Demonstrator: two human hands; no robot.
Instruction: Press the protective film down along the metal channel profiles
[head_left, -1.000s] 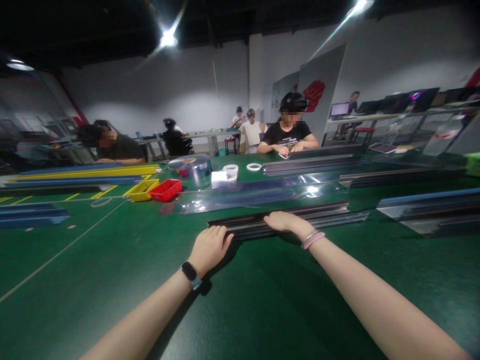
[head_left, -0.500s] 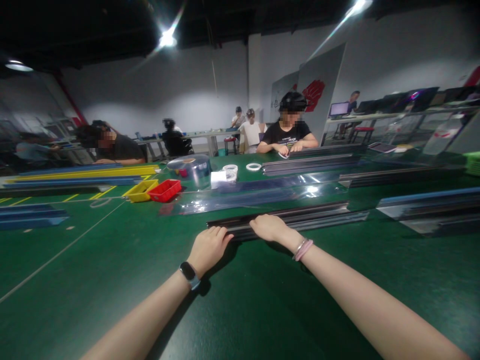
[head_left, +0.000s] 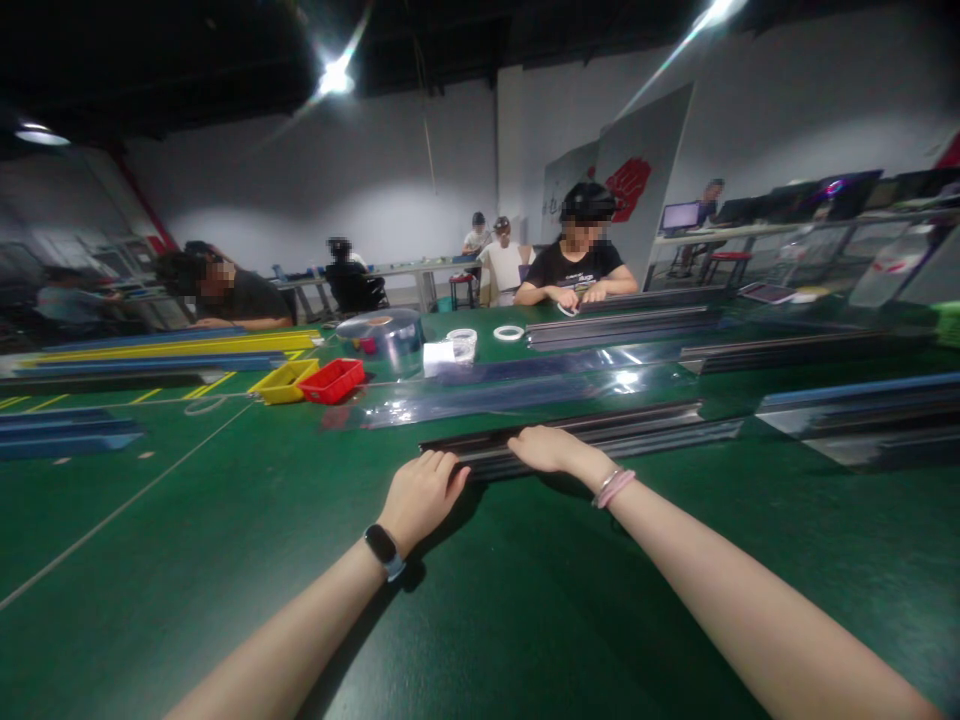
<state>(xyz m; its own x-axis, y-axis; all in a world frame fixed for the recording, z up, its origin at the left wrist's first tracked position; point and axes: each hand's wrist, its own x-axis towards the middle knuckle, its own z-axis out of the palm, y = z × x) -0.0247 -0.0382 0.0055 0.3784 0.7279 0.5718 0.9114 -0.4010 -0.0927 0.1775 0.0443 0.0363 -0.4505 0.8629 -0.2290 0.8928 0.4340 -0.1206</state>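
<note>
A long dark profile strip lies on the green table in front of me. My left hand is closed round its left end, with the fingers over the top and the thumb at the near side. Just right of it, my right hand rests on the same strip, its fingers curled down onto it; the fingertips are hidden. Beyond the strip lies clear plastic film with bright reflections.
A yellow bin and a red bin stand back left. Blue profiles lie at right, more strips at left. Across the table, a person in a black shirt works near a white ring.
My right hand has slid slightly to the right along the strip. The left hand keeps nearly the same place and grip.
</note>
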